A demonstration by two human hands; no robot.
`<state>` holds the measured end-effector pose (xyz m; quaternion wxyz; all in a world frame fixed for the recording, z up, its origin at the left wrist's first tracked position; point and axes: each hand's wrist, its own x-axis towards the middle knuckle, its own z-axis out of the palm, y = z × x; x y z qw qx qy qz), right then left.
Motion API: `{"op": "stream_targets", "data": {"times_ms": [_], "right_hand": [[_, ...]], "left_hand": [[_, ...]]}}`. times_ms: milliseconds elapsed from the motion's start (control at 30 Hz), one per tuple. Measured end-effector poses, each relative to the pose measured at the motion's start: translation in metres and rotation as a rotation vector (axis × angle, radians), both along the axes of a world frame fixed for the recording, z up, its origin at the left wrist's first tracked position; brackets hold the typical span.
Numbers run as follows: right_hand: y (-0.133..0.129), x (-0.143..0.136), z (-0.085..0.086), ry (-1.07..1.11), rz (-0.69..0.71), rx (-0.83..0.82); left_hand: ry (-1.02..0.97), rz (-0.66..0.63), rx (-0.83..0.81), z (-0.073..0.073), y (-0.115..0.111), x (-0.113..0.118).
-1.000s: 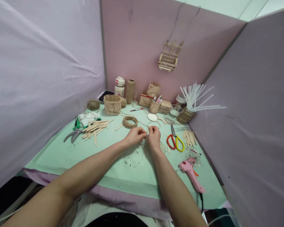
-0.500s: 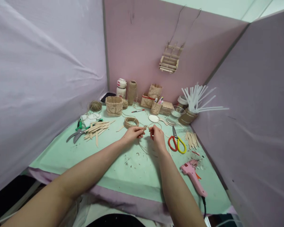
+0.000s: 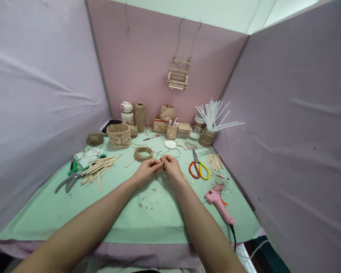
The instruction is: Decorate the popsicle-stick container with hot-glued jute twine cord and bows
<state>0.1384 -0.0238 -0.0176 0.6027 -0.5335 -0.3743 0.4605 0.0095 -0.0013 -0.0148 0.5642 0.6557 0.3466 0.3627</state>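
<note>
Over the middle of the table, my left hand and my right hand meet at the fingertips. Both are closed in a pinch on thin tan twine, which loops out behind my right hand and trails below. The exact spot they grip is too small to make out. Just behind my left hand lies a coil of twine. A flat white disc rests beyond my right hand. Scissors with one red and one yellow handle lie to the right of it.
Left are wooden sticks, pruning shears and a decorated basket. Right are a pink glue gun, short sticks, a clear water cup and a jar of glue sticks. A small wooden swing hangs on the back wall.
My hands have come together; half a second ago there was a small gap between them with twine across it. The whole view has swung to the right.
</note>
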Motion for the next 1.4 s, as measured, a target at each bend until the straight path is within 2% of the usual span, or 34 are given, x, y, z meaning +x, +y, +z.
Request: {"op": "stream_targets", "data": {"times_ms": [133,433,867,933,1100,1267,1400], "right_hand": [[0.0,-0.001,-0.001,0.032,-0.015,0.008],[0.003,-0.001,-0.009,0.097,-0.043,-0.001],[-0.001,-0.002,-0.004,0.142,-0.028,-0.016],[-0.002,0.0,-0.002,0.06,-0.059,-0.012],[-0.008,0.002,0.009,-0.37,-0.17,0.024],[-0.015,-0.005,0.016,-0.499,-0.041,0.221],[-0.015,-0.002,0.018,-0.595,0.018,0.312]], "left_hand": [[-0.004,0.003,0.025,0.0,-0.002,0.002],[-0.082,0.006,-0.048,-0.001,-0.002,0.003],[-0.117,0.008,-0.081,0.003,-0.007,0.004],[-0.141,0.028,-0.091,0.002,-0.006,0.004],[-0.183,0.155,-0.171,-0.003,-0.002,0.003],[-0.185,0.218,-0.253,-0.005,0.003,0.003],[-0.107,0.167,-0.245,0.01,0.011,0.005]]}}
